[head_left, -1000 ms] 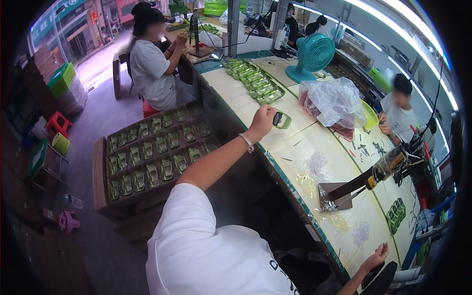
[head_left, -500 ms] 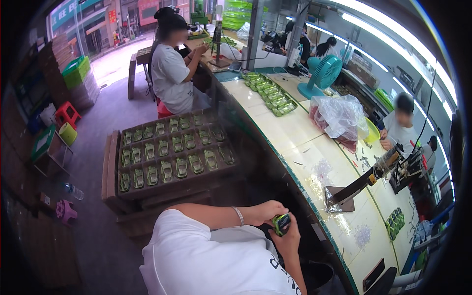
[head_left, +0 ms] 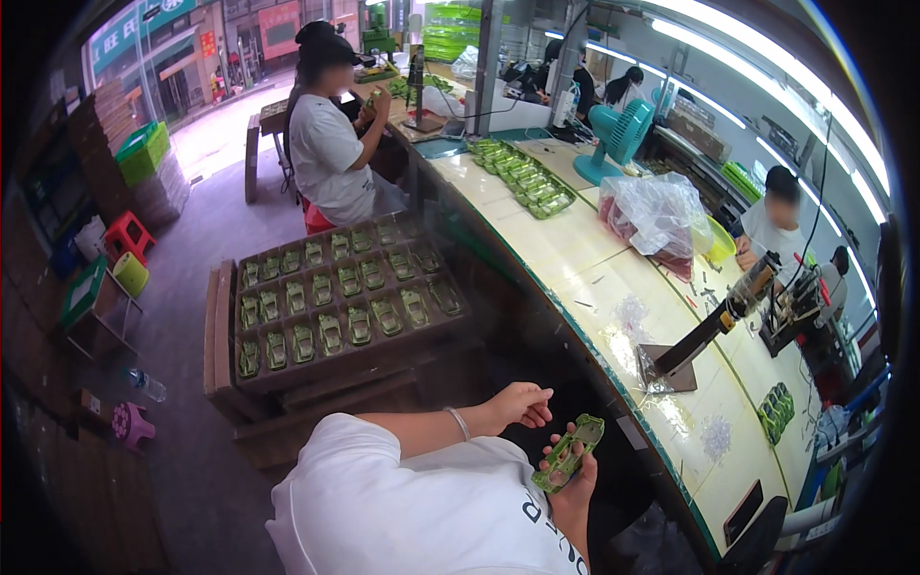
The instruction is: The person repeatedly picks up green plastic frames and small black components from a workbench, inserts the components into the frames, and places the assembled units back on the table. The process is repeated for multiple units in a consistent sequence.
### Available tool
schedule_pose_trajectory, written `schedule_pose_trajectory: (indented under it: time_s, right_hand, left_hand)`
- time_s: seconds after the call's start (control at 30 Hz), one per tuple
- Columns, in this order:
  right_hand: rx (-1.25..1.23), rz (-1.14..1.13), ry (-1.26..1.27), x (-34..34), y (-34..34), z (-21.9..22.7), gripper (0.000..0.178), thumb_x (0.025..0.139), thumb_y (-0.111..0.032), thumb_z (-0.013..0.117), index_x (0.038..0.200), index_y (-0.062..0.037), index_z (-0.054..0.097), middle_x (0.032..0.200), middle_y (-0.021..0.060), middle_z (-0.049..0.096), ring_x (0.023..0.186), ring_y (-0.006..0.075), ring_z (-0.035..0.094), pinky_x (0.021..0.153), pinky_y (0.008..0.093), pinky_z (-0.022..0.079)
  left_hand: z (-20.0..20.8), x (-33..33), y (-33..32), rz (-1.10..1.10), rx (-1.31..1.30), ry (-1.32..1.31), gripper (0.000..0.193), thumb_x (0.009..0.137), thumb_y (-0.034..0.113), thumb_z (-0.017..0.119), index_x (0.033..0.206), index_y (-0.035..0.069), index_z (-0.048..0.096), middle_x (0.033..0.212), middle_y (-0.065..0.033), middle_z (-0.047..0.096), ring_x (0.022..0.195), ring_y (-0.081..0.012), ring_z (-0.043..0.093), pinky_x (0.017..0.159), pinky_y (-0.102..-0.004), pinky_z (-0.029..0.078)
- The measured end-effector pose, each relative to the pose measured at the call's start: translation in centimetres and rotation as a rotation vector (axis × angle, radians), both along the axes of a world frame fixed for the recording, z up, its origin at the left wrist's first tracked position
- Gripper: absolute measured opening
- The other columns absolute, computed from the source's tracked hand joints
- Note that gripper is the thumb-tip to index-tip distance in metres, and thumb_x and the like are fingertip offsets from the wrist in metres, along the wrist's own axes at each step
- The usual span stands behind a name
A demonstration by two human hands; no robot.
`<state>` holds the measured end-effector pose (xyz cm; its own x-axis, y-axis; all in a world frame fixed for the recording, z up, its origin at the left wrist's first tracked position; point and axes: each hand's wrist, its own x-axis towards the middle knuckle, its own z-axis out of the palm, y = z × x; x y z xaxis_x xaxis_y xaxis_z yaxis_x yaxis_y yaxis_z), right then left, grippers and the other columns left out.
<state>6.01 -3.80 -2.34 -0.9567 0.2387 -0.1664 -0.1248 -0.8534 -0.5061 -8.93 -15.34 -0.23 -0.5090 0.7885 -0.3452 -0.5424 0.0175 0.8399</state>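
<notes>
My right hand (head_left: 576, 493) holds a green toy car body shell (head_left: 579, 447), tilted up, with its hollow and window openings showing. Fingers wrap one side and the thumb the other. Up and to the left of it, apart from the shell, is my left hand (head_left: 516, 406), with a bracelet at the wrist. Its fingers are curled and the thumb and forefinger pinched together; anything between them is too small to make out. At the left, a brown divided tray (head_left: 356, 361) carries rows of similar green car shells (head_left: 331, 335).
To the right runs a long pale worktable (head_left: 517, 241) with a stand-mounted tool (head_left: 709, 335), small clear pieces (head_left: 717, 438), green shells (head_left: 776, 414), a phone (head_left: 743, 512), a plastic bag (head_left: 661, 216) and a teal fan (head_left: 618, 134). Co-workers sit at left (head_left: 331, 144) and right (head_left: 770, 228).
My hands have moved apart. My left hand has let go of the green shell, which my right hand has turned so its hollow shows. The co-worker at the left has raised their hands.
</notes>
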Motion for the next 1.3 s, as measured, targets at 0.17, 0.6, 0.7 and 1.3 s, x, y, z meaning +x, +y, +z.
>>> schedule_pose_trajectory:
  time_s: [0.17,0.6,0.7,1.3]
  right_hand:
    - [0.066,-0.041,0.085,1.7,1.0,-1.2,0.062,0.073,-0.026,0.058,0.125,-0.0093,0.029,0.097,0.0113,0.052,0.081,0.0220,0.054,0.063,0.0323,0.047]
    - [0.014,-0.172,0.126,6.6,5.8,-0.7,0.074,0.062,-0.027,0.060,0.125,-0.0056,0.028,0.091,0.0122,0.051,0.076,0.0214,0.054,0.057,0.0285,0.048]
    - [0.126,-0.174,0.055,7.7,6.3,0.1,0.074,0.061,-0.026,0.060,0.125,-0.0044,0.028,0.088,0.0119,0.051,0.075,0.0206,0.054,0.056,0.0284,0.048]
    - [0.200,-0.132,-0.006,8.0,1.9,1.4,0.074,0.057,-0.021,0.059,0.123,-0.0036,0.030,0.088,0.0137,0.052,0.074,0.0212,0.055,0.056,0.0282,0.048]
  left_hand:
    - [0.6,-0.2,2.4,0.001,-0.032,0.057,0.021,0.083,0.026,0.050,0.078,0.005,0.050,0.074,-0.0087,0.059,0.066,-0.0149,0.057,0.061,-0.0254,0.046]
    - [0.9,-14.1,16.8,0.158,-0.112,1.639,0.029,0.077,0.007,0.048,0.105,0.000,0.049,0.105,-0.0135,0.052,0.099,-0.0257,0.047,0.083,-0.0339,0.039]
    - [0.8,-14.5,19.0,0.057,-0.165,1.821,0.029,0.073,0.004,0.047,0.101,0.002,0.051,0.102,-0.0151,0.052,0.097,-0.0286,0.047,0.084,-0.0347,0.038]
    - [2.8,-15.0,23.5,0.058,-0.378,1.858,0.013,0.070,0.005,0.047,0.080,0.002,0.054,0.080,-0.0150,0.058,0.079,-0.0287,0.056,0.071,-0.0373,0.044]
